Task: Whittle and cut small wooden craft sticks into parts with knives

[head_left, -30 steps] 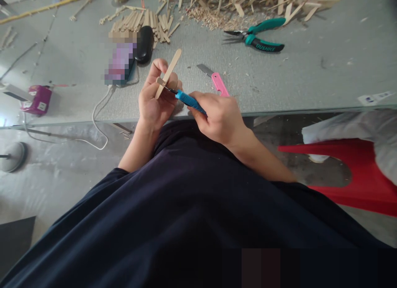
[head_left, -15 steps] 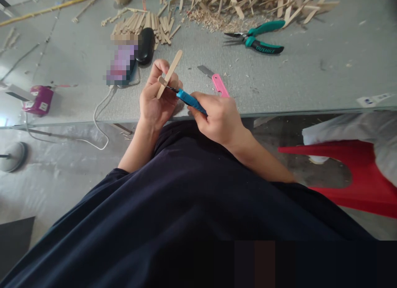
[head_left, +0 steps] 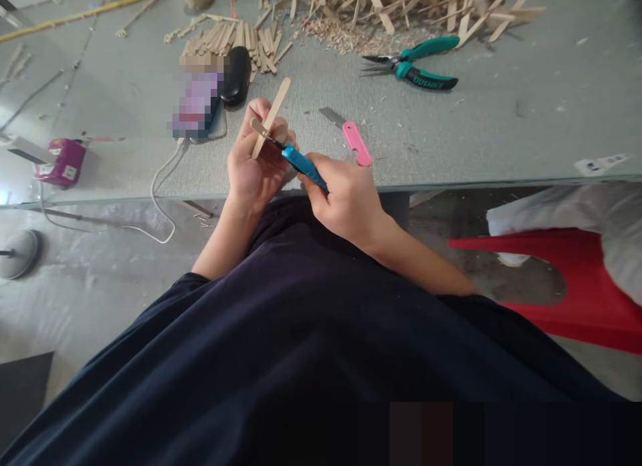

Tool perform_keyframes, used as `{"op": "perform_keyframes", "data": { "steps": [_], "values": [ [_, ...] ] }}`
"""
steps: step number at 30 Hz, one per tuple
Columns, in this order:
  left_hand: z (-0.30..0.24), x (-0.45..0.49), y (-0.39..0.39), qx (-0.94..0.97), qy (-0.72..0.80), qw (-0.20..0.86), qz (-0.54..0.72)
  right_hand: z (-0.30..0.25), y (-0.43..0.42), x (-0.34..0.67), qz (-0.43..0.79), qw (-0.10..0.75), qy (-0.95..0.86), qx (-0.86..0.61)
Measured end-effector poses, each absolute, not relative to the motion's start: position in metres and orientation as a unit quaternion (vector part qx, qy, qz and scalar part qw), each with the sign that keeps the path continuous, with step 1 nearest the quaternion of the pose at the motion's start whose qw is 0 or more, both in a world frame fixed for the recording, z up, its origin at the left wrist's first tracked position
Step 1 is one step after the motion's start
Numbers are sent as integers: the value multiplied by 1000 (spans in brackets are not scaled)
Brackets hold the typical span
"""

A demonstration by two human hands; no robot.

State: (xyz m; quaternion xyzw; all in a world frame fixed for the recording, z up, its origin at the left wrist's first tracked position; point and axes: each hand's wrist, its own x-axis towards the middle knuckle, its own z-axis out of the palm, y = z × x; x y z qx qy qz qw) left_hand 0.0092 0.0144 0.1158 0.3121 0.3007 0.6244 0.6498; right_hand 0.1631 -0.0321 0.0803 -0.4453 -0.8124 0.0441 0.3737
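Observation:
My left hand (head_left: 248,168), palm up with the fingers curled, pinches a long flat wooden craft stick (head_left: 277,106) tilted up to the right. A short, round-ended wooden piece (head_left: 257,126) crosses that stick near the thumb. Wrapped round a blue-handled tool (head_left: 302,165) is my right hand (head_left: 348,195); the tool's thin dark tip touches or nearly touches the wood where the pieces cross. Its exact kind is too small to tell. Beyond my right hand lies a pink folding knife (head_left: 356,144) with its blade out.
Teal-handled pliers (head_left: 426,66) lie open on the grey table (head_left: 501,132). Loose sticks and shavings (head_left: 346,35) are heaped at the back, beside short cut sticks (head_left: 215,37). A phone (head_left: 198,108) on a white cable and a black case (head_left: 235,77) sit left. A red stool (head_left: 586,272) stands right.
Both hands have shifted slightly, the right one a little left and down with the blue-handled tool. The craft stick and short piece moved slightly left. The pink knife's handle now shows fully.

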Motion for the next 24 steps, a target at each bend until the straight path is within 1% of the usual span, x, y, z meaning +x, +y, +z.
{"op": "perform_keyframes", "data": {
  "steps": [4,13,20,24],
  "values": [
    [114,8,18,309,317,648,620,81,-33,166,33,367,-811,-453],
    [115,10,20,341,284,646,621,85,-35,170,41,363,-804,-469],
    [113,8,20,309,231,686,617,79,-29,170,35,374,-809,-452],
    [112,5,23,290,267,695,601,76,-24,175,43,381,-813,-439]
  ]
}}
